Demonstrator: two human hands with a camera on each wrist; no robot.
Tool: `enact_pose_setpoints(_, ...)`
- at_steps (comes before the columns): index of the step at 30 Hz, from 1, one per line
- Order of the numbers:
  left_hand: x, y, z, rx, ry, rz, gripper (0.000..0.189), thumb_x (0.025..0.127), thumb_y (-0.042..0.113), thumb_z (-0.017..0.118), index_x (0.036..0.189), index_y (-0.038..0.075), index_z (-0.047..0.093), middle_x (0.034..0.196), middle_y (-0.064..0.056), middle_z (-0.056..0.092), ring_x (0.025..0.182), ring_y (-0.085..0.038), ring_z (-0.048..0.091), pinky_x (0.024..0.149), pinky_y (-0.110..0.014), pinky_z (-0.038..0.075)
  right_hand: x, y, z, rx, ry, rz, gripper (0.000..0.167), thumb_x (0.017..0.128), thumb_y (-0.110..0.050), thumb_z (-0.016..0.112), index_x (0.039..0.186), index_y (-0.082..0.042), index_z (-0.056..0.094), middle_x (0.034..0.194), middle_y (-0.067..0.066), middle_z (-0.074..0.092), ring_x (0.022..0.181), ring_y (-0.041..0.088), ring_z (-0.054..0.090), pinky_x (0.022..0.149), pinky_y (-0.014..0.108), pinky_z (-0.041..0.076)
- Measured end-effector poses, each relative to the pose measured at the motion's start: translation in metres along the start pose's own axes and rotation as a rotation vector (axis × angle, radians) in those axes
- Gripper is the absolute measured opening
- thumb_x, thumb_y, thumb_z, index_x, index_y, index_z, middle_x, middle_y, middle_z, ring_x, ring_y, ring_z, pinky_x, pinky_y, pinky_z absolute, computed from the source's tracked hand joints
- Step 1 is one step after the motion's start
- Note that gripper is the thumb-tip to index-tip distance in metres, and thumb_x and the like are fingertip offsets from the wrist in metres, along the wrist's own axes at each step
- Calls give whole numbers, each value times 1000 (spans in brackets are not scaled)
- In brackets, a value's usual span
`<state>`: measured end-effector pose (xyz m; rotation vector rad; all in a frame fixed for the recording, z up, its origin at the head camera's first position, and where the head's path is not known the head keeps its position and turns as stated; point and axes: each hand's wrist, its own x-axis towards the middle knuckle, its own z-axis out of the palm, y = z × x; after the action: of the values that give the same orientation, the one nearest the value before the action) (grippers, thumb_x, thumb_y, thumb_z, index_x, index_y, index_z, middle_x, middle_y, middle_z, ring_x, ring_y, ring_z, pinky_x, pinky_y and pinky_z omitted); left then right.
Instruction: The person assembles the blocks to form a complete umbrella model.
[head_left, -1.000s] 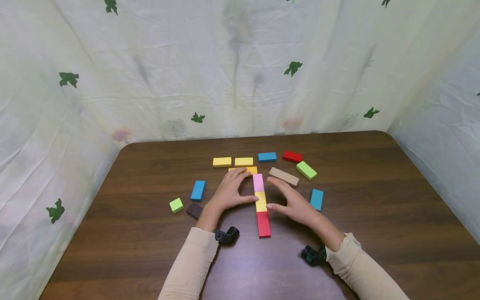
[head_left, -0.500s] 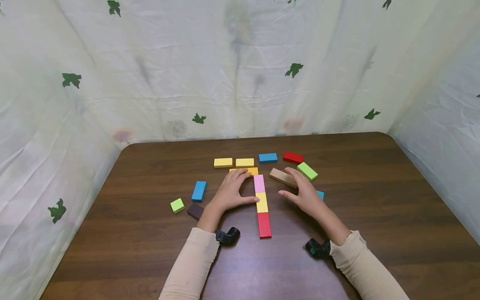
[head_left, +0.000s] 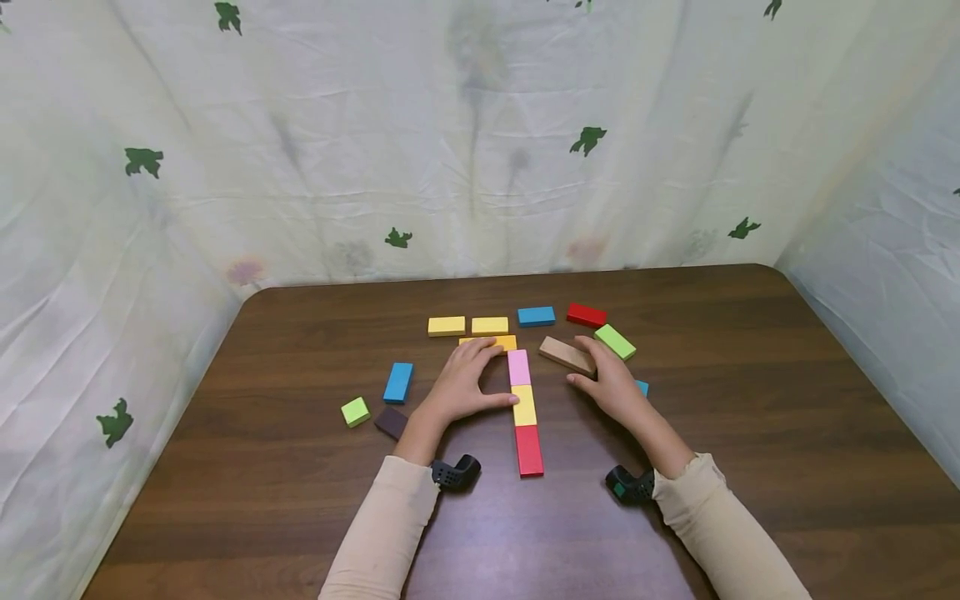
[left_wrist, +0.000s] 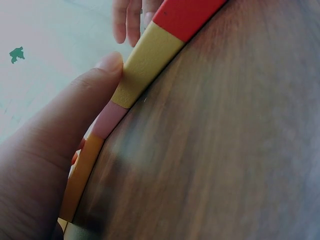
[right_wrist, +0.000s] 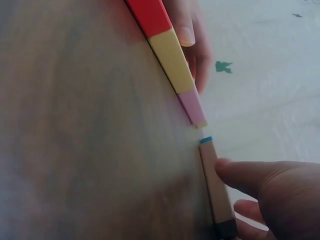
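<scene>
A column of pink [head_left: 519,367], yellow [head_left: 524,406] and red [head_left: 528,452] blocks lies end to end on the table. An orange block [head_left: 507,342] lies crosswise at its far end. My left hand [head_left: 459,385] rests here, the thumb touching the yellow block's side and the fingers over the orange block, partly covering it. My right hand [head_left: 615,387] is spread around the near right end of a tan wooden block [head_left: 562,352], thumb on the near side, fingers beyond; firm contact cannot be made out. In the right wrist view, the thumb overlaps the tan block [right_wrist: 216,185].
Two yellow blocks [head_left: 446,326], a blue block [head_left: 536,316], a red block [head_left: 586,314] and a green block [head_left: 615,342] lie farther back. On the left are blue [head_left: 398,382], small green [head_left: 356,412] and dark [head_left: 391,422] blocks. The right hand partly hides another blue block [head_left: 642,387].
My right hand has moved right, away from the column, to the tan block's right end, and its thumb and fingers have drawn slightly closer. My left hand has stayed in place.
</scene>
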<state>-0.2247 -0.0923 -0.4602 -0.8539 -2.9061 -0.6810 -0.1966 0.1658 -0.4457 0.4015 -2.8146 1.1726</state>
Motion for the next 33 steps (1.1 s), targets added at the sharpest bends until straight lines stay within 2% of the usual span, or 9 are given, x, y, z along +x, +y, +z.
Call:
enact_pose_setpoints(12, 1, 0, 0, -8, 0, 0, 87, 67, 67, 61, 135, 15, 42, 138, -2, 34, 128, -18, 23, 106, -37, 9, 9, 0, -1, -56, 10, 37, 46, 83, -5, 63, 125, 4, 47, 122, 20, 50, 113, 31, 44, 93, 44, 35)
enact_pose_setpoints(19, 1, 0, 0, -5, 5, -1, 88, 66, 67, 61, 134, 15, 42, 138, -2, 34, 128, -18, 24, 106, -38, 9, 12, 1, 0, -102, -4, 9, 39, 84, -6, 62, 120, 4, 53, 116, 21, 52, 108, 32, 47, 89, 46, 38)
enact_pose_setpoints(33, -1, -1, 1, -2, 7, -13, 89, 66, 70, 58, 134, 15, 42, 138, -1, 34, 128, -17, 23, 106, -35, 8, 23, 0, 6, -81, 15, -32, 36, 86, -5, 60, 120, 3, 54, 117, 19, 52, 110, 30, 47, 93, 44, 36)
